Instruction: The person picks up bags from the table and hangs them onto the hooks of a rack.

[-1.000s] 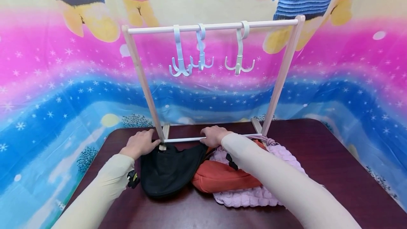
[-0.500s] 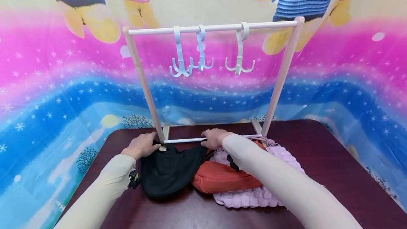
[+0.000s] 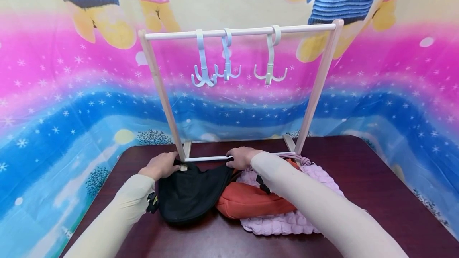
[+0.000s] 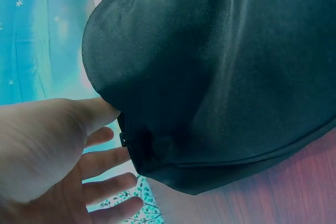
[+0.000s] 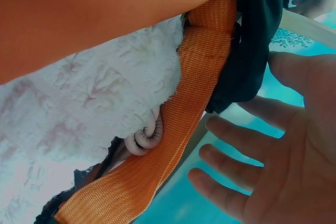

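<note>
A black shoulder bag lies flat on the table in front of a wooden rack's left post. At its upper left corner, my left hand pinches the edge. In the left wrist view, that thumb tip slips out of sight at the bag's rim, with the other fingers spread beyond it. My right hand pinches the bag's upper right corner; in the right wrist view its thumb and forefinger meet the black fabric. An orange bag lies beside it, on top of a pink quilted bag.
Behind the bags stands the wooden rack, with a low white bar near the table. Three hooks hang from its top rail: two bluish and a pale greenish one. A patterned cloth backs the dark red table.
My left hand has shifted very slightly downward at the black bag's corner. The right hand and the bags have hardly moved.
</note>
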### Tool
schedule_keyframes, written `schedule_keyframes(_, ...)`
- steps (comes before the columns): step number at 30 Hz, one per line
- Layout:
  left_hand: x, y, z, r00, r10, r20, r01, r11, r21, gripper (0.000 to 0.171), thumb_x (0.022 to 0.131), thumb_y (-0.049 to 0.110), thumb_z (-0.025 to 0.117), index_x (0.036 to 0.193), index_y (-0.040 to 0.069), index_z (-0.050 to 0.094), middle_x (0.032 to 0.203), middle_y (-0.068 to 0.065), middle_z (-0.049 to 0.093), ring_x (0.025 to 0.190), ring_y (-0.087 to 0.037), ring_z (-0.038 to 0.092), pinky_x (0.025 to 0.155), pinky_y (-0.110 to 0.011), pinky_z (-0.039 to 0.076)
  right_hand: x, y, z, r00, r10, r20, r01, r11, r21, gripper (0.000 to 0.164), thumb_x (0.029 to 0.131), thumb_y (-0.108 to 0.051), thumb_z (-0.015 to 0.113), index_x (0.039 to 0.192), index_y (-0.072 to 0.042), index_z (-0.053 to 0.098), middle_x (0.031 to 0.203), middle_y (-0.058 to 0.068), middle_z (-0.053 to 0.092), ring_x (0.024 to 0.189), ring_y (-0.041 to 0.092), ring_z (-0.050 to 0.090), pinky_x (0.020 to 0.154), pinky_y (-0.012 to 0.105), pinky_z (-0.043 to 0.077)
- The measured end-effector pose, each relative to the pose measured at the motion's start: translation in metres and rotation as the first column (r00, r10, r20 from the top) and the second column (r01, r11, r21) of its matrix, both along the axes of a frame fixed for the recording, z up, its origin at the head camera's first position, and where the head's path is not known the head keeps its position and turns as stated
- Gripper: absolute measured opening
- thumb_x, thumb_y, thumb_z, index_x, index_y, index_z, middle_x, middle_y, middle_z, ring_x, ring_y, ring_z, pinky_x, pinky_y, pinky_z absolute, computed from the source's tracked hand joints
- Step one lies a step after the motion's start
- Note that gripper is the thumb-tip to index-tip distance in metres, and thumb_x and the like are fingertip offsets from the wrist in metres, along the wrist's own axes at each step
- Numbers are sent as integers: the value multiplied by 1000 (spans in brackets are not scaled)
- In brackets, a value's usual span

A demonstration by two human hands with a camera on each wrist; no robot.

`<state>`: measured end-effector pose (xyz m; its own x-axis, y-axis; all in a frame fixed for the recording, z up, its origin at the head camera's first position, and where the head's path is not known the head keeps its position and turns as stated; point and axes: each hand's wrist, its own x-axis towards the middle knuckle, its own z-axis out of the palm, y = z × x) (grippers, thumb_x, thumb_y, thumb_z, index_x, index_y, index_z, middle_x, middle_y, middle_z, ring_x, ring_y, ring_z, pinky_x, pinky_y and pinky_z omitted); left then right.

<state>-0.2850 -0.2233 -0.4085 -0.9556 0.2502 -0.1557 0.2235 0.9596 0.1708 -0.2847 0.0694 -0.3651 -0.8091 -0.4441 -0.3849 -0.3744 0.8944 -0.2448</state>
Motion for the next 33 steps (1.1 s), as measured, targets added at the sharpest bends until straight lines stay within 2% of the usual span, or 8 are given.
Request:
schedule_keyframes(5, -1, 0, 0, 999, -1, 38, 1, 1000, 12, 46, 100, 18, 63, 141, -1, 55, 130, -25, 65, 113, -39, 66, 92, -52, 54, 0, 0, -1, 1000, 11, 29, -10, 1000, -24, 47, 107, -32, 50, 150, -14, 49, 151, 11, 52, 115, 21, 57, 92, 38, 44)
schedule_keyframes(11, 0, -1, 2, 999, -21, 47, 20, 1000, 23, 40, 100, 14, 62, 138, 1, 58, 132, -25, 64, 116, -39, 65, 94, -53, 53, -3, 1, -5, 999, 12, 51, -10, 999, -36, 47, 107, -33, 50, 150, -15, 49, 140, 9, 58, 97, 18, 58, 77, 35, 44)
schedule_keyframes(20, 0, -1, 1, 998, -29, 51, 28, 999, 15, 39, 100, 7, 59, 138, 1, 59, 139, -24, 60, 127, -43, 58, 101, -55, 50, -4, 3, -7, 998, 10, 63, -5, 998, -67, 46, 108, -32, 48, 150, -15, 49, 141, 10, 57, 98, 21, 59, 79, 36, 43)
schedule_keyframes(23, 0, -1, 1, 998, -37, 42, 37, 999, 7, 37, 99, 3, 57, 136, 2, 60, 137, -23, 61, 126, -42, 59, 99, -53, 51, -5, 4, -8, 998, 8, 56, -3, 997, -78, 44, 108, -30, 47, 148, -13, 51, 138, 11, 58, 96, 20, 59, 76, 34, 44)
schedule_keyframes(30, -2, -4, -1, 998, -60, -3, 60, 998, -1, 39, 94, -9, 53, 128, 4, 67, 129, -21, 67, 114, -38, 65, 84, -42, 51, -6, 5, -9, 998, -5, 64, 11, 995, -97, 39, 109, -25, 46, 144, -10, 54, 117, 10, 62, 73, 17, 56, 63, 30, 43)
schedule_keyframes(33, -2, -5, -2, 998, -63, -19, 63, 998, -16, 39, 93, -9, 53, 126, 5, 69, 126, -21, 68, 113, -39, 64, 85, -43, 51, -6, 4, -6, 998, 3, 67, 4, 995, -95, 36, 108, -24, 46, 141, -10, 56, 116, 11, 62, 72, 17, 55, 63, 30, 44)
